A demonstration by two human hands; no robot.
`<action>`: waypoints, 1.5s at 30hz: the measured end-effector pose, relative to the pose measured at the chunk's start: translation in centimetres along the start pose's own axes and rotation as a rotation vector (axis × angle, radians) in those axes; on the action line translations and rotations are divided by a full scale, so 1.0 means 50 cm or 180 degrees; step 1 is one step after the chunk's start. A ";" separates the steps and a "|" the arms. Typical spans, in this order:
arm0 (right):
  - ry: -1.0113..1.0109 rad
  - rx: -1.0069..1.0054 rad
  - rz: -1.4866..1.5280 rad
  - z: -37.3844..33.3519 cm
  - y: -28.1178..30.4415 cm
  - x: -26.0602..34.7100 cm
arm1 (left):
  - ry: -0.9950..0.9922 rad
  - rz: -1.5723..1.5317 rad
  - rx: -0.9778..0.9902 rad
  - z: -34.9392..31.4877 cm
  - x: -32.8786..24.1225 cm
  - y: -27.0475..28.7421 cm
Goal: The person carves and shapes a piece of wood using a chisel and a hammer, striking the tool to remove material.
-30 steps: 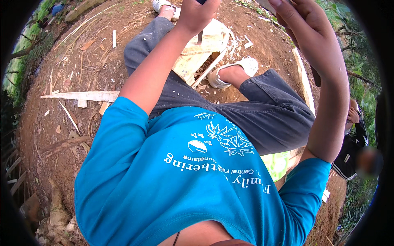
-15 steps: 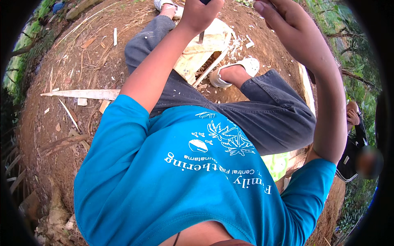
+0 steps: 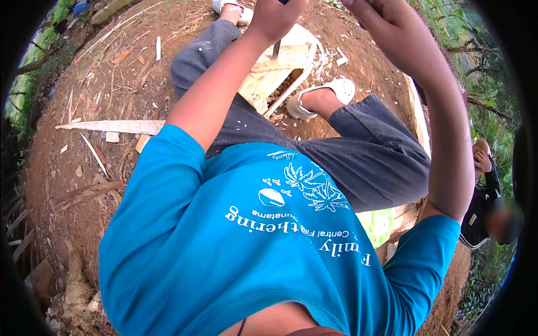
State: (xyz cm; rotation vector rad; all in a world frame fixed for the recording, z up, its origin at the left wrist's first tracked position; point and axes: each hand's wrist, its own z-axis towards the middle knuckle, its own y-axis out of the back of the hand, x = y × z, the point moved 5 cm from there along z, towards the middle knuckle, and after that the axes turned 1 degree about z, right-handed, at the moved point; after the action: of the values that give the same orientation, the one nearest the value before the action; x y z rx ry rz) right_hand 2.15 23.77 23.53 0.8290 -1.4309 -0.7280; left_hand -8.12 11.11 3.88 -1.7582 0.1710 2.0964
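Observation:
At the top edge my left hand (image 3: pixel 276 20) is closed round the dark handle of what looks like a chisel. Its narrow dark blade (image 3: pixel 276 50) points down from the fist to a pale block of wood (image 3: pixel 297 49) on the ground between my legs. A dark hollow and split edges show on the block's near side. To the right, my right hand (image 3: pixel 386 21) is raised and cut off by the top edge. Its fingers look curled, and whatever they hold is out of view.
Wood chips (image 3: pixel 328 64) litter the brown soil round the block. A long pointed slat (image 3: pixel 117 127) lies on the left, by small offcuts. My feet in pale clogs (image 3: pixel 339 89) flank the block. Another person (image 3: pixel 482 207) is at the far right, near greenery.
My right hand has shifted slightly up, so more of it is cut off by the top edge. My left hand and the blade are almost where they were.

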 end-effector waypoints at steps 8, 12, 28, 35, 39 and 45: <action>-0.0102 0.0458 0.0118 -0.035 0.028 0.024 | 0.0151 0.0131 0.0023 -0.004 0.028 -0.014; 0.0123 -0.0088 0.0468 -0.020 -0.015 -0.017 | -0.0065 0.0373 -0.0083 -0.043 0.049 0.010; -0.0382 0.0073 0.1511 0.009 -0.062 -0.189 | -0.0463 0.2272 -0.0228 0.120 -0.040 0.022; -0.0309 -0.0053 0.1400 -0.085 -0.090 -0.330 | 0.0655 0.4441 0.1878 0.030 0.107 0.025; -0.0771 -0.0022 0.1403 -0.152 -0.077 -0.338 | 0.0574 0.4694 0.1789 0.003 0.139 0.055; -0.0677 -0.0220 0.1779 -0.196 -0.080 -0.364 | 0.0324 0.4654 0.1890 -0.019 0.128 0.047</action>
State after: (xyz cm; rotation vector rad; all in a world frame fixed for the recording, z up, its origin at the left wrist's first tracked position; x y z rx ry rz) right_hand 11.66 37.44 10.63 0.2726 -1.7147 -0.4378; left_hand -8.97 10.08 -2.85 -1.3731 2.3834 2.1955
